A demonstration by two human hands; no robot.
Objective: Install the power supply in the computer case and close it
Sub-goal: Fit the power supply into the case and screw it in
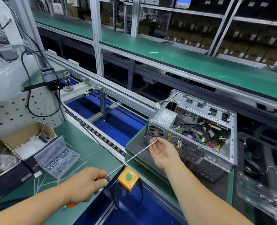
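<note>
An open grey computer case (215,148) lies on its side on a dark mat, its board and cables exposed. The silver power supply (163,120) sits in the case's near-left corner, its fan grille facing me. My left hand (86,184) grips the orange handle of a long screwdriver (134,155) whose thin shaft slants up to the right. My right hand (163,151) is palm up, its fingertips pinching the shaft's tip just in front of the grille.
A clear box of screws (58,159) and a cardboard box (29,137) sit on the green bench at left, with loose cable ties around them. A yellow button box (128,177) lies below the shaft. A roller conveyor (102,137) runs behind.
</note>
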